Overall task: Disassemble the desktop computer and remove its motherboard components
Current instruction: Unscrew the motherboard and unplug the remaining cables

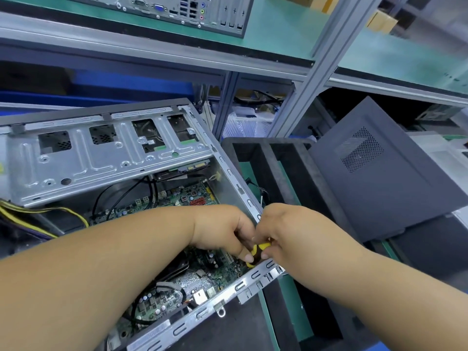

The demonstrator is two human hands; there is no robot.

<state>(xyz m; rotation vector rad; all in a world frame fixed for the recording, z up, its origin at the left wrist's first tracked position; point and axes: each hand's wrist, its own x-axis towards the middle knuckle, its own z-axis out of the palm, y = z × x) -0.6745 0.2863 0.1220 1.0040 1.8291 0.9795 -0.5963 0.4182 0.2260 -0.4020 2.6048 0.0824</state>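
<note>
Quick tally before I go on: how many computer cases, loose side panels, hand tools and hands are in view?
Computer cases: 2, the open case on the bench and a second case on the shelf above.
Side panels: 1, the grey panel leaning at right.
Hand tools: 1, the yellow-and-black handle, gripped by both hands.
Hands: 2, left and right.
Total: 6
</note>
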